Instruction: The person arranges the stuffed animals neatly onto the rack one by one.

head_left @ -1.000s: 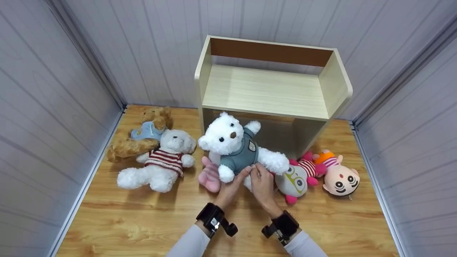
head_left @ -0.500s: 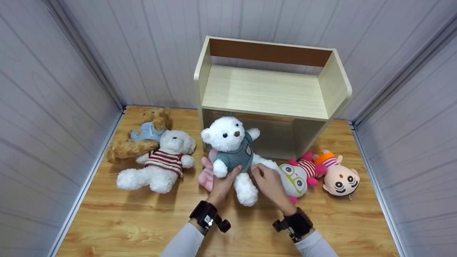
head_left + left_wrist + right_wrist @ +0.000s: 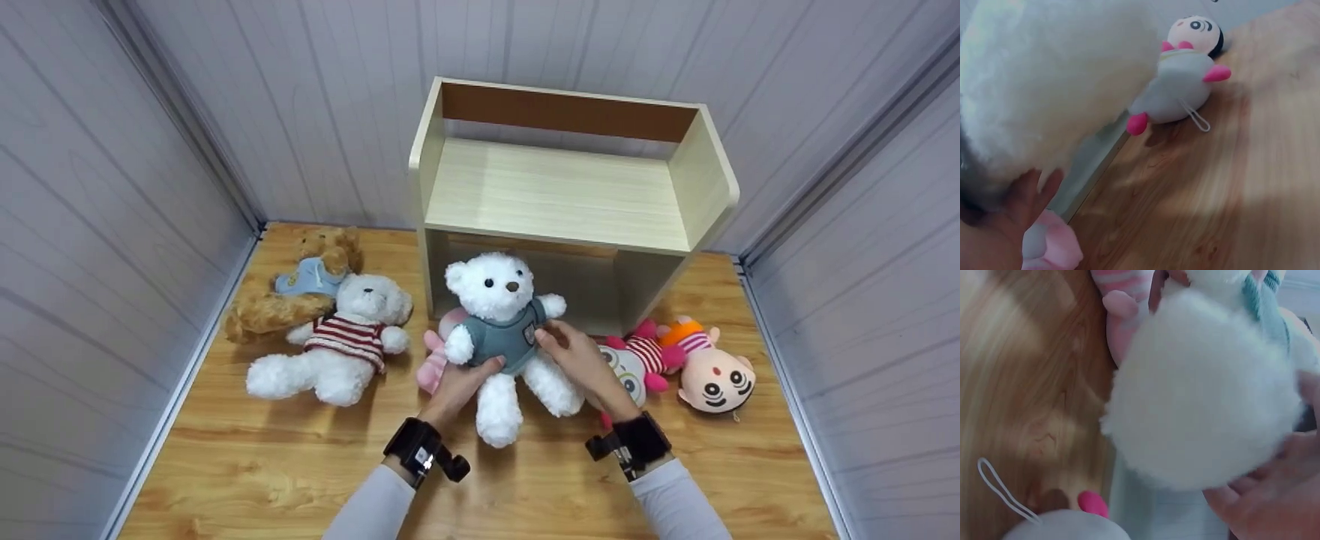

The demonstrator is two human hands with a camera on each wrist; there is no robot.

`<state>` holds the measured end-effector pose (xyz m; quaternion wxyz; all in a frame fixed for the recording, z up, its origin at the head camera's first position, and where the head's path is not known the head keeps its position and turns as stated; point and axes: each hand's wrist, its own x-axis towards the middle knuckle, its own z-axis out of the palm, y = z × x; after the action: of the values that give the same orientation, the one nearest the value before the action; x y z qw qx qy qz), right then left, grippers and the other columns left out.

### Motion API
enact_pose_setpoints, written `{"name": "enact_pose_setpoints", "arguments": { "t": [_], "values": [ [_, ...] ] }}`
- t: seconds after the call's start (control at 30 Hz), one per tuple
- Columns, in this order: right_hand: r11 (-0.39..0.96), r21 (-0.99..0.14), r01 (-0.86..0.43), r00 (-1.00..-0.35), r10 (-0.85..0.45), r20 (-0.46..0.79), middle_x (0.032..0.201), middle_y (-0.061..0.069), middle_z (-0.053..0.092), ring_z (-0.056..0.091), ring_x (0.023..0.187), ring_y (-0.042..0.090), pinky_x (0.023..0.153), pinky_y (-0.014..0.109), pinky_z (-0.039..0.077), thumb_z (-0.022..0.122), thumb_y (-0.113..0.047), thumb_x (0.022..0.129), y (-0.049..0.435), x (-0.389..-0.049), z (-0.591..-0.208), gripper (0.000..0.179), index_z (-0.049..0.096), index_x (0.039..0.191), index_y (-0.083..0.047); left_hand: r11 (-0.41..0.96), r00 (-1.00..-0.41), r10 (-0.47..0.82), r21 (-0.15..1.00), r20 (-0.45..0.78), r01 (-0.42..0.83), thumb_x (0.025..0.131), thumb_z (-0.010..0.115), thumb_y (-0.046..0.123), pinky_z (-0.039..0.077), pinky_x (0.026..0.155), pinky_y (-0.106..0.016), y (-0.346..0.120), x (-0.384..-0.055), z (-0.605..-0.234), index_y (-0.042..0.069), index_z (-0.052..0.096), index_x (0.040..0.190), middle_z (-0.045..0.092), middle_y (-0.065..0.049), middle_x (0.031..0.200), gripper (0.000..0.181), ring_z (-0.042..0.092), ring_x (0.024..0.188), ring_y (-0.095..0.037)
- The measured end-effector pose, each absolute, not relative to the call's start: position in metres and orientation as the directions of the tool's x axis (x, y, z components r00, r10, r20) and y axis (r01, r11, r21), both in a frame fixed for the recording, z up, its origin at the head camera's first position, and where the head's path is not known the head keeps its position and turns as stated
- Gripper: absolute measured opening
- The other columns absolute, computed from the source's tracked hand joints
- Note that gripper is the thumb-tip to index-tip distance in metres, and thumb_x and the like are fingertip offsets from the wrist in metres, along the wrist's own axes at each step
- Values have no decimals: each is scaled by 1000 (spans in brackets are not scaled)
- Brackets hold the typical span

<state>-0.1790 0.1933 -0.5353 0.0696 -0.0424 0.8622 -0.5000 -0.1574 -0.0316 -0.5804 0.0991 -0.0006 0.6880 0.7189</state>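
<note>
A white teddy bear (image 3: 495,289) in a grey-green sweater is held upright before the shelf unit, facing the head camera. My left hand (image 3: 454,390) grips its lower body, thumb across the front of the sweater hem. On the bear's other side my right hand (image 3: 581,360) holds the sweater near its badge, thumb and fingers bent. In the right wrist view a fluffy white leg (image 3: 1202,394) fills the middle, with the right hand's fingers partly hidden behind it. A pink plush toy (image 3: 431,367) lies partly covered behind the bear and left hand.
A two-level wooden shelf unit (image 3: 555,187) stands at the back wall. Left lie a brown bear (image 3: 311,277) and a bear in a striped sweater (image 3: 349,337). Right lie a grey plush with goggles (image 3: 630,375) and a round-headed doll (image 3: 716,379). Panel walls enclose the floor.
The bear has turned from tilted to nearly upright and come down slightly, its legs now hanging forward. My right hand has moved from the hem up to the sweater's side; the hands are farther apart.
</note>
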Motion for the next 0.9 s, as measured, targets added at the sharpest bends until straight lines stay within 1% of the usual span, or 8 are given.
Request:
{"name": "enact_pose_setpoints", "arguments": {
  "t": [0.07, 0.2, 0.37, 0.47, 0.57, 0.67, 0.77, 0.9],
  "values": [
    [435, -899, 49, -973, -182, -141, 131, 12, 58, 52, 121, 28, 101, 44, 41, 59, -57, 90, 193, -180, -538, 67, 53, 137, -9, -50, -977, 178, 990, -118, -129, 80, 77, 38, 34, 107, -36, -34, -161, -585, 11, 39, 142, 49, -7, 139, 78, 48, 124, -20],
    [322, -937, 133, -946, -241, -217, 133, 11, 54, 50, 123, 27, 103, 44, 38, 64, -52, 89, 192, -180, -542, 68, 48, 139, -9, -112, -966, 248, 988, -78, -108, 82, 76, 34, 35, 107, -37, -38, -166, -584, 13, 35, 145, 48, -6, 140, 78, 49, 125, -21],
    [311, -944, 111, -932, -297, -208, 141, 13, 47, 42, 131, 29, 108, 46, 33, 67, -43, 90, 191, -179, -549, 71, 38, 146, -10, -219, -959, 280, 970, -43, -107, 84, 76, 27, 37, 106, -37, -38, -170, -585, 16, 33, 147, 47, -6, 142, 77, 48, 127, -22],
    [315, -944, 95, -928, -316, -199, 146, 15, 41, 38, 134, 31, 109, 48, 29, 69, -37, 90, 190, -178, -552, 75, 33, 149, -9, -233, -960, 275, 966, -46, -112, 84, 76, 27, 39, 105, -36, -38, -170, -585, 15, 34, 146, 48, -6, 141, 76, 50, 126, -22],
    [297, -950, 98, -925, -325, -197, 146, 19, 40, 38, 133, 34, 108, 47, 31, 70, -30, 90, 188, -176, -553, 76, 29, 149, -4, -253, -957, 281, 957, -70, -144, 84, 76, 26, 39, 104, -36, -39, -171, -588, 14, 33, 147, 49, -8, 141, 77, 50, 125, -22],
    [270, -958, 93, -927, -327, -182, 142, 22, 44, 42, 129, 36, 105, 47, 36, 70, -21, 90, 184, -172, -543, 72, 31, 147, -1, -280, -950, 292, 941, -105, -190, 83, 77, 25, 41, 103, -36, -39, -174, -590, 13, 34, 146, 49, -9, 140, 77, 50, 125, -23],
    [254, -964, 79, -936, -315, -160, 136, 22, 50, 48, 124, 34, 102, 45, 40, 69, -14, 90, 179, -168, -533, 65, 35, 144, 2, -302, -946, 298, 927, -129, -222, 83, 77, 25, 42, 101, -37, -38, -179, -591, 12, 36, 144, 50, -10, 140, 75, 51, 125, -24],
    [278, -959, 47, -966, -233, -115, 130, 21, 55, 52, 119, 33, 101, 44, 41, 69, -11, 90, 175, -167, -534, 57, 43, 138, 5, -286, -952, 282, 937, -119, -202, 84, 77, 26, 41, 102, -37, -33, -184, -591, 9, 38, 143, 50, -10, 139, 72, 51, 124, -24]
  ]
}}
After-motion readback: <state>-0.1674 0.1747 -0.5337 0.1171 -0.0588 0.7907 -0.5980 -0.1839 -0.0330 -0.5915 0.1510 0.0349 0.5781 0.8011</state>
